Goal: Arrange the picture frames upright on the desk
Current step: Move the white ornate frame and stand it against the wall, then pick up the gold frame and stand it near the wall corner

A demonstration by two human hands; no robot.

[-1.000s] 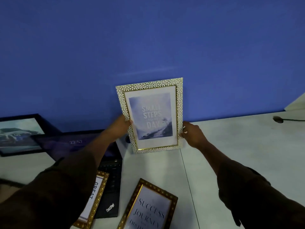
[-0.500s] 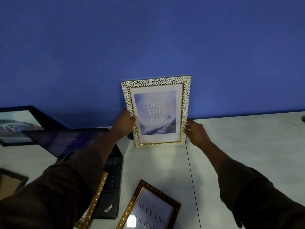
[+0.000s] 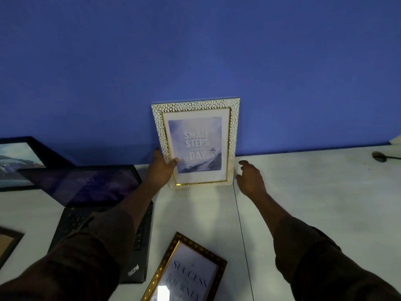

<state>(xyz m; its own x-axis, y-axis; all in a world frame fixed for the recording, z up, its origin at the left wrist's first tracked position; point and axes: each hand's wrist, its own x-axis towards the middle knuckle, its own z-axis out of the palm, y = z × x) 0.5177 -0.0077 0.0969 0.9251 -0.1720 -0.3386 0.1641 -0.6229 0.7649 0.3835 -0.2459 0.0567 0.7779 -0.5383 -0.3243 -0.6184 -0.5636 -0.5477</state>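
Clearly, frame (image 3: 196,143) reads "SMALL STEPS EVERY DAY".

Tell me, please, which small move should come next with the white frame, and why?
Probably ease the left hand off slowly. The white frame stands upright on the desk before the blue wall, the right hand is already off it, and only the left grip holds its edge.

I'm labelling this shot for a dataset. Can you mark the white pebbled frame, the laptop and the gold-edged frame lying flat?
white pebbled frame (image 3: 196,146): head view, on the printed picture.
laptop (image 3: 86,184): head view, on the screen.
gold-edged frame (image 3: 188,279): head view, on the glass.
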